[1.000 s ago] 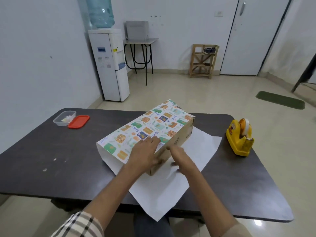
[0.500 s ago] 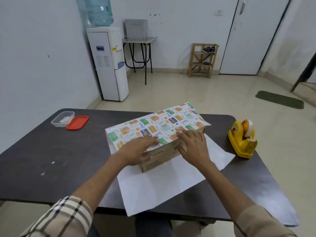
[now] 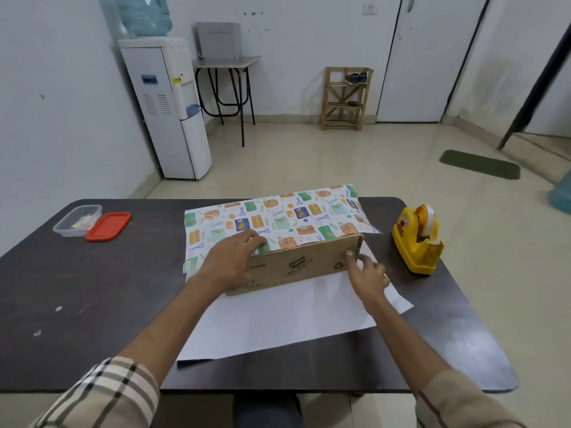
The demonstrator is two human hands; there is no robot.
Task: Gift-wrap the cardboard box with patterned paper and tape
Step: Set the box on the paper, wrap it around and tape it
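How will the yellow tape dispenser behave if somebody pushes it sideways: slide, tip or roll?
The yellow plastic tape dispenser probably slides, not rolls: its flat base rests on the dark table. Tipping seems unlikely, because the base looks long and low. Its thick body hints at some weight.

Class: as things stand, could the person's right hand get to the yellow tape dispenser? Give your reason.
Probably yes. The right hand seems to hold nothing, and only flat paper and table lie between it and the tape dispenser.
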